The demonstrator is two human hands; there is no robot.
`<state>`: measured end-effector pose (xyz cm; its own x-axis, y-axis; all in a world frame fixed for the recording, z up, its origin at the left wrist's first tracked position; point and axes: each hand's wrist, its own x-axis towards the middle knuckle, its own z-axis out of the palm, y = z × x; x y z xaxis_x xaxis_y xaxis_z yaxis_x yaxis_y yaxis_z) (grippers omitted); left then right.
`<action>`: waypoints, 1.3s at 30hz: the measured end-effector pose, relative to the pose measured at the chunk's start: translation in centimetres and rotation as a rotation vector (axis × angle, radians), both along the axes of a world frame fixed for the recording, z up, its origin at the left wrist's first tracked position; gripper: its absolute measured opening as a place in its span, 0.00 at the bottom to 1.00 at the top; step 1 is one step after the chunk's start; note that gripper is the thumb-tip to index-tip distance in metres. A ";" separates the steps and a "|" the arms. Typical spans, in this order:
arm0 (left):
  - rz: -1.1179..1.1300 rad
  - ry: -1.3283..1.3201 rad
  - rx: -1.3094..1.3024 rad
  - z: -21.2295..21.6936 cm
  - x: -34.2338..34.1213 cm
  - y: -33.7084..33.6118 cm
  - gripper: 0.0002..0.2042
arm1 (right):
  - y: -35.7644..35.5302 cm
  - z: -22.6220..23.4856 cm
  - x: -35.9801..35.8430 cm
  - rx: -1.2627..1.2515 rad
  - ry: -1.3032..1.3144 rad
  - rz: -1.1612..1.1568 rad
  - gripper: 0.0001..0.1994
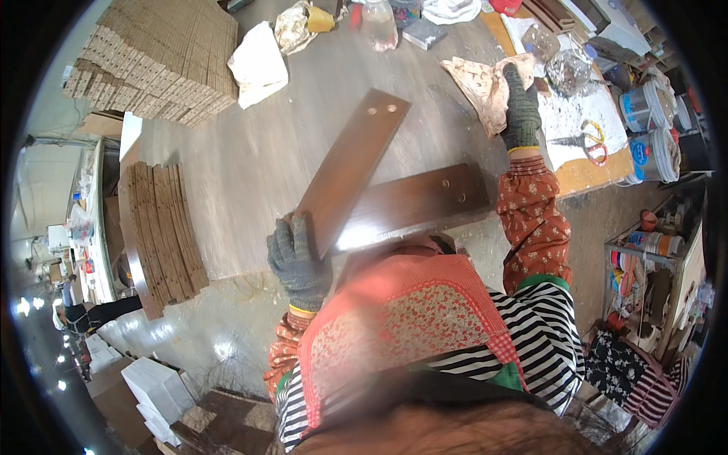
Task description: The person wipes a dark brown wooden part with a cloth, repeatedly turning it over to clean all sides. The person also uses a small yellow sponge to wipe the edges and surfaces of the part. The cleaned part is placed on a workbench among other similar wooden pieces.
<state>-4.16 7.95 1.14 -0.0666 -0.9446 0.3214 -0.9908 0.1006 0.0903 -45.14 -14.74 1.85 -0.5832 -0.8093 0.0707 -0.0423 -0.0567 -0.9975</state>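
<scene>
My left hand (298, 254), in a dark grey knit glove, is closed on the near end of a brown wooden board (353, 163) that slants away across the table. The far end of this board has two round holes. Under it and to the right lies a second, darker brown board (425, 199), also with two holes at its right end. Over at the right, my right hand (522, 110), gloved the same way, grips a crumpled pale, stained cloth (481, 87). Part of the cloth hangs to the left of the fingers.
Stacked boards (163, 235) stand at the table's left edge, and a tall pile of boards (159, 57) rises at the back left. A white cloth (259, 64) lies beside it. Scissors (595, 142) rest on white paper at the right, near buckets (652, 155). A clear jar (379, 26) is at the back.
</scene>
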 end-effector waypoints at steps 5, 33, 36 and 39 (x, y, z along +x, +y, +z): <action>0.180 -0.024 0.027 -2.2 0.7 0.7 0.43 | -5.3 4.0 0.8 -0.079 0.411 -0.182 0.40; -0.287 1.630 0.184 7.0 -6.1 -15.1 0.20 | -1.0 6.6 16.2 -0.602 0.693 0.793 0.12; -0.352 1.062 0.125 5.7 -5.5 -16.0 0.20 | 0.9 4.6 14.3 -0.518 0.171 0.891 0.12; -0.346 1.126 0.116 4.1 -4.6 -16.4 0.16 | 2.4 3.6 11.5 -0.516 0.556 0.733 0.17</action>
<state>-8.78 -8.50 5.24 -0.0585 -0.9595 0.2757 -0.2695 0.2811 0.9211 -33.68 -12.36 5.43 0.2570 -0.7463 0.6140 -0.2700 -0.6655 -0.6958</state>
